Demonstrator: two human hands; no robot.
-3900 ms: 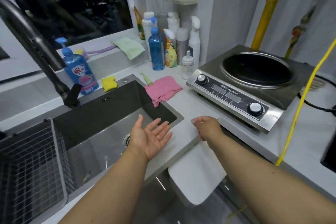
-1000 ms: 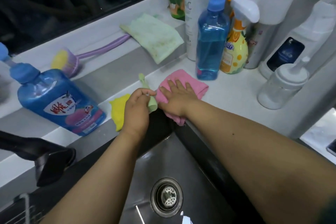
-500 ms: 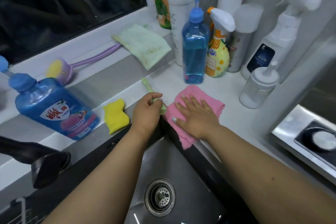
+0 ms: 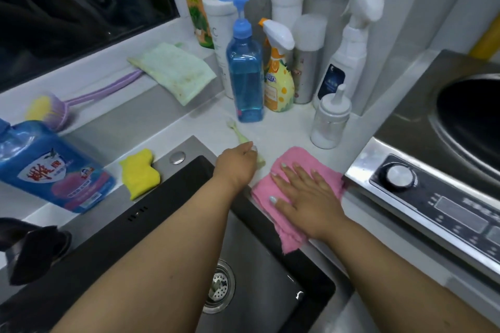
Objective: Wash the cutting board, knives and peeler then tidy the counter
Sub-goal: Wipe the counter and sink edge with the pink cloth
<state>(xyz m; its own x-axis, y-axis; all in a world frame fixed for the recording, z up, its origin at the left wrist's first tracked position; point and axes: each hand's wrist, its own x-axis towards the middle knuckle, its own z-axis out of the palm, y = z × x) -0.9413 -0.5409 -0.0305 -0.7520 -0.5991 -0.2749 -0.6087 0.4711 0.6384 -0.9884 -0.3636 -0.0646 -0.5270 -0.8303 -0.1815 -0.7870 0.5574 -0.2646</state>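
Right hand flat, fingers straight, pressing pink cloth onto counter; left hand at 9 o'clock, pinching pale-green toothbrush, long axis toward 11 o'clock.

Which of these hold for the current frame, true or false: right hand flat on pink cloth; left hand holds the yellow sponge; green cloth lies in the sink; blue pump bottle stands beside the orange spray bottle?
1. The right hand lies flat on the pink cloth. True.
2. The left hand holds the yellow sponge. False: it grips a pale green toothbrush; the sponge lies apart by the sink edge.
3. The green cloth lies in the sink. False: it rests on the window ledge.
4. The blue pump bottle stands beside the orange spray bottle. True.
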